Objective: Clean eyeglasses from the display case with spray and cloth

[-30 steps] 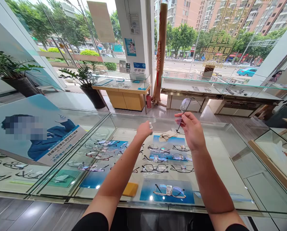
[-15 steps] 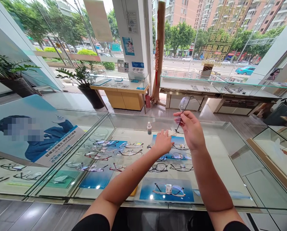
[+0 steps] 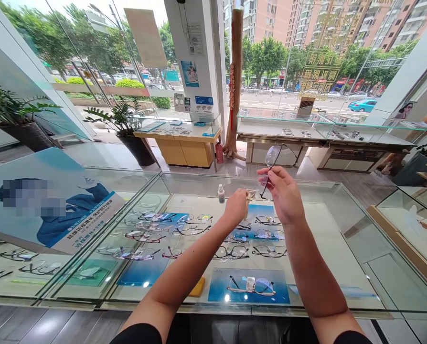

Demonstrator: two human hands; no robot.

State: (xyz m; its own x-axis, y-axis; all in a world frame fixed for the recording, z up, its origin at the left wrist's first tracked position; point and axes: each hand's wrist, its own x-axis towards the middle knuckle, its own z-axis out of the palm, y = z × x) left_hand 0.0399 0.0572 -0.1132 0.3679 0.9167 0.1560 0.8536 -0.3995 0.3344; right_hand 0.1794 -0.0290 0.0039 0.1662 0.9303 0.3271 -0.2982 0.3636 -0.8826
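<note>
My right hand is raised above the glass counter, its fingers closed on a pair of glasses held upright with one lens at the top. My left hand is lower, just to the left, with its fingers pinched on a small pale cloth. A small white bottle stands on the glass, left of my left hand. Beneath the glass lie rows of glasses, among them a pair on a blue card near the front edge.
The glass display counter spans the foreground. A large poster board stands at the left. Farther back are a wooden display case, a tree trunk post, a potted plant and more glass cases.
My left hand has shifted slightly left, and its spread fingers have closed on the pale cloth. My right hand holds the glasses in nearly the same place.
</note>
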